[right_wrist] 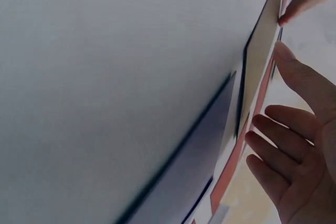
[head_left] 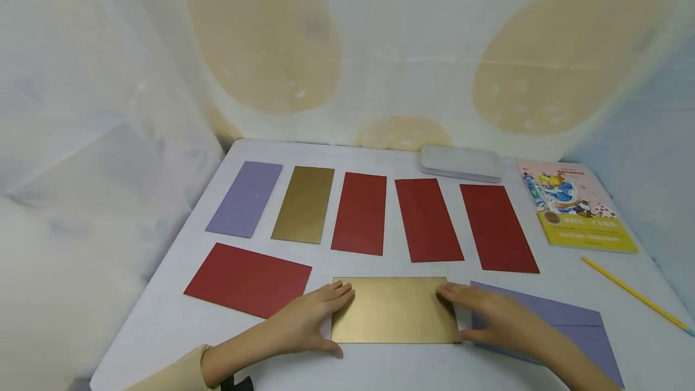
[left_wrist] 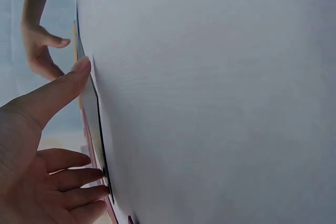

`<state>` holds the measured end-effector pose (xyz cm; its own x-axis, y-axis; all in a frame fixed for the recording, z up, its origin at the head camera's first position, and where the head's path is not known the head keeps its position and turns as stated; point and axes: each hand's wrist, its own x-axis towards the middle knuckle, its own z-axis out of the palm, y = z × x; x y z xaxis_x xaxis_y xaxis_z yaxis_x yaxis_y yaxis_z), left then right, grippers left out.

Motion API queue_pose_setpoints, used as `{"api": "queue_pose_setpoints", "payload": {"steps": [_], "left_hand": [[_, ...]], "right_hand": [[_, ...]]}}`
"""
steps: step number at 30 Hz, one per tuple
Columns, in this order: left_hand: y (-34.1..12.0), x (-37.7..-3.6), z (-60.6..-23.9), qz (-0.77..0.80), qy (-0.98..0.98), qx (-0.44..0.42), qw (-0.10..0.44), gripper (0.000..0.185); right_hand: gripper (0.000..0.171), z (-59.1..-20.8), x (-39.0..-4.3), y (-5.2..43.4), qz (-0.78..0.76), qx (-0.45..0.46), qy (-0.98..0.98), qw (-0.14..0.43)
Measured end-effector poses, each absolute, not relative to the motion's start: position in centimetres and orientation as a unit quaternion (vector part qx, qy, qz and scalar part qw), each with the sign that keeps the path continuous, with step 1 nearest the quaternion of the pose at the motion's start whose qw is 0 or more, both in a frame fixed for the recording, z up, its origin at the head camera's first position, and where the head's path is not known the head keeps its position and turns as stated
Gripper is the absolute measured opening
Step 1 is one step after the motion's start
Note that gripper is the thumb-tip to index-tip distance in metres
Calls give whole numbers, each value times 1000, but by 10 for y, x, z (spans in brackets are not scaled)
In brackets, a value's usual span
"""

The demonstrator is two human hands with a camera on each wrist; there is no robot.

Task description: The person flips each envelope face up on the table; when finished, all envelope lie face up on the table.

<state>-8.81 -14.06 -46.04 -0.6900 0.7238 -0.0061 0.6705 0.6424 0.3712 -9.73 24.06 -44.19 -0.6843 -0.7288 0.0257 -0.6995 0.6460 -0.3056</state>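
Observation:
A gold envelope (head_left: 393,309) lies flat at the front middle of the white table (head_left: 163,318). My left hand (head_left: 328,321) touches its left edge with straight fingers and the thumb at the near corner. My right hand (head_left: 467,314) touches its right edge the same way, and its wrist lies over a purple envelope (head_left: 564,324). In the left wrist view the left hand (left_wrist: 47,145) is spread against the gold envelope's edge (left_wrist: 92,108). In the right wrist view the right hand (right_wrist: 294,150) is spread beside the gold envelope (right_wrist: 260,61) and the purple envelope (right_wrist: 194,150).
A red envelope (head_left: 248,279) lies at the front left. Behind is a row: a purple envelope (head_left: 245,198), a gold one (head_left: 304,204) and three red ones (head_left: 429,219). A white case (head_left: 461,163), a picture book (head_left: 575,207) and a yellow pencil (head_left: 635,295) are at the right.

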Motion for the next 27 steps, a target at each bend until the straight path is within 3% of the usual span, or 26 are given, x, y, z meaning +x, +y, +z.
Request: {"api": "queue_pose_setpoints", "payload": {"steps": [6,27], "left_hand": [[-143,-87,-459,161,910,371,88,99],[-141,-86,-457,133,911,384,69,81]], "right_hand": [[74,-444,-97,234,-140,-376,911,102],[74,-444,-89,233,-131,-384,909,95]]}}
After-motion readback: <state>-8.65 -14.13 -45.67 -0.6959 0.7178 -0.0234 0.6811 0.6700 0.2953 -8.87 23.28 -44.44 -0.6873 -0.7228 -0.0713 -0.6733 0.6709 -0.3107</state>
